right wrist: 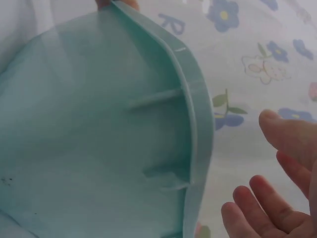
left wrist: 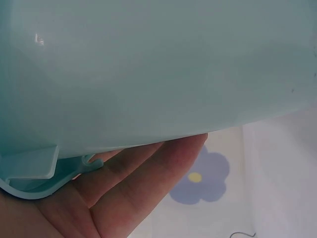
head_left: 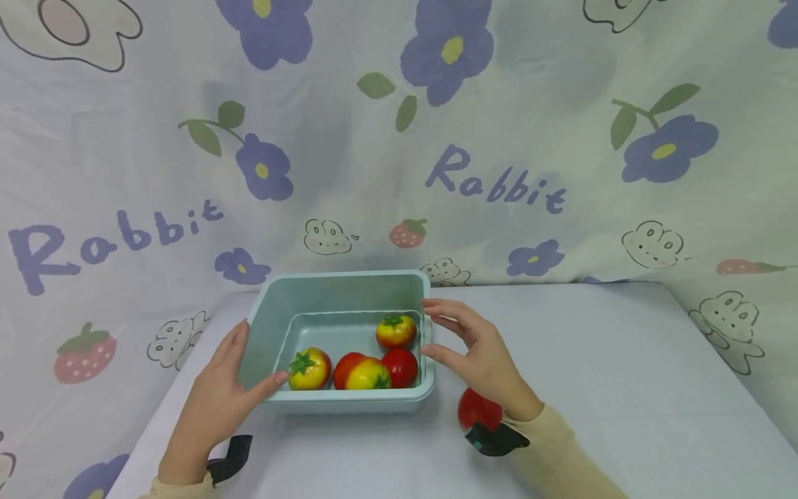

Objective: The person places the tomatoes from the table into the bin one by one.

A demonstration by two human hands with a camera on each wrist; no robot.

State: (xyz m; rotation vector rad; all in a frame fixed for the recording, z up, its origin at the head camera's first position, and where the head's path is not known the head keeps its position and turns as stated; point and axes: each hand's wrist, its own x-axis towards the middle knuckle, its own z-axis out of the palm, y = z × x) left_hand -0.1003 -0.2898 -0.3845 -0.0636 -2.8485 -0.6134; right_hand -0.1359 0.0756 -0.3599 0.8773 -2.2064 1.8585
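A pale blue-green plastic basin [head_left: 339, 292] stands on the table. Inside lie several tomato-like fruits, among them a yellow-red one [head_left: 309, 369] at the left, a plain red one [head_left: 400, 367] and a red-yellow one [head_left: 396, 332] at the right. My left hand [head_left: 215, 395] grips the basin's left side, thumb over the front corner of the rim, fingers along the outer wall. Beside the right rim is my right hand [head_left: 480, 357], fingers loosely bent; the right wrist view shows a gap between it and the rim. Another red fruit [head_left: 479, 409] lies on the table, partly hidden by my right wrist.
The white-covered table [head_left: 598, 360] extends right of the basin. Behind it hangs a printed cloth [head_left: 349, 166] with flowers, rabbits and lettering, close to the basin's back edge.
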